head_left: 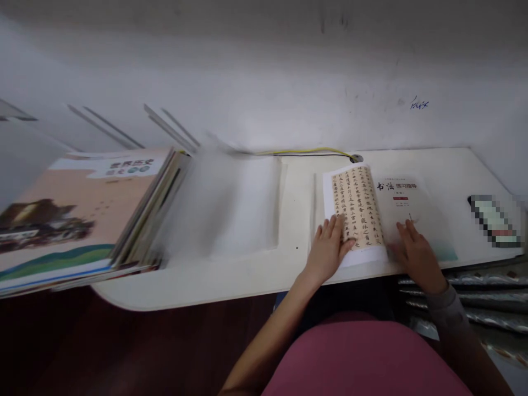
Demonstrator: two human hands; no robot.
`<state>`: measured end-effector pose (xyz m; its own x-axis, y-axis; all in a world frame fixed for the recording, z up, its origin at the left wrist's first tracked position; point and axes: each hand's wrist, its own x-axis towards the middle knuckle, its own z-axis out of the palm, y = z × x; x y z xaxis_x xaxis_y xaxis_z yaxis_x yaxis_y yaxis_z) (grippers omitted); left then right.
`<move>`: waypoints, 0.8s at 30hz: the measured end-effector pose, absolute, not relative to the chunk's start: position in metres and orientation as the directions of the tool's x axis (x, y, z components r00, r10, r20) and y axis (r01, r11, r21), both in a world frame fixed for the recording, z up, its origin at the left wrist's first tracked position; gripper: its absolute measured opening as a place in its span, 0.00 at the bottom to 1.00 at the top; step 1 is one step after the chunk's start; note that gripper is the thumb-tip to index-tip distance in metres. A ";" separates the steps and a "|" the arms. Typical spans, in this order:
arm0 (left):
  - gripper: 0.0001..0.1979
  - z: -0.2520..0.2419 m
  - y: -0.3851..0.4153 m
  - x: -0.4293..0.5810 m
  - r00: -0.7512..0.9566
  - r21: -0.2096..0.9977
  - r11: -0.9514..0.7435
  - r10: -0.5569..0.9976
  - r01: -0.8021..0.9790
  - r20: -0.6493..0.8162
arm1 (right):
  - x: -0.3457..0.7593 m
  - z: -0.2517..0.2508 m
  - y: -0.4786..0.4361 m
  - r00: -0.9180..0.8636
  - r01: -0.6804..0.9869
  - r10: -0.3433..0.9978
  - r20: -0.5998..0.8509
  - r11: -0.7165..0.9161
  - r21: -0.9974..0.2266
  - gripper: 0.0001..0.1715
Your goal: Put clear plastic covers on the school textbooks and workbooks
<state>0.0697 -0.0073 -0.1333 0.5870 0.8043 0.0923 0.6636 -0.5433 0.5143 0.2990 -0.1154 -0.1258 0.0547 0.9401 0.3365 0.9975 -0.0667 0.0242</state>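
On the desk (235,283), the already opened booklet (357,198) is being touched by the left hand (325,250), spread, empty; by the right hand (421,259), half-curled, grip unclear.

We see matt paper in our book (358,203), a smooth, low-sheen table (231,278), a scuffed matt wall (289,93), our matt cloth shirt (367,357)

Left fingers (332,225) touch the calligraphy page (359,201) (tan, white-margined).

hands (326,250) (421,259): 2 | calligraphy page (358,201): 1 | book stack (82,201): 1 | phone (497,221): 1 | yellow cable (317,149): 1
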 end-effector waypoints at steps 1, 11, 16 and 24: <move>0.34 -0.132 -0.008 0.073 0.592 0.545 -0.537 0.801 0.644 0.089 | 0.295 -0.120 -0.113 0.024 1.000 0.930 0.367 -0.025 -0.001 0.32; 0.30 -0.129 -0.009 0.058 0.489 0.734 -0.408 0.864 0.542 0.119 | 0.252 -0.077 -0.079 -0.522 0.851 0.821 0.231 0.519 0.079 0.24; 0.31 -0.139 -0.003 0.042 0.513 0.616 -0.491 0.844 0.616 0.159 | 0.281 -0.076 -0.094 -0.449 0.893 0.853 0.265 0.435 0.114 0.21; 0.29 -0.139 -0.003 0.034 0.585 0.254 -0.588 0.806 0.768 0.096 | 0.281 -0.094 -0.105 -0.289 0.954 0.912 0.290 0.248 0.171 0.24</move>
<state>0.0341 -0.0031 -0.1386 0.5847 0.8056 0.0955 0.7683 -0.5877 0.2536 0.2808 -0.1055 -0.0937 -0.2890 0.9125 0.2896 0.9536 0.2479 0.1707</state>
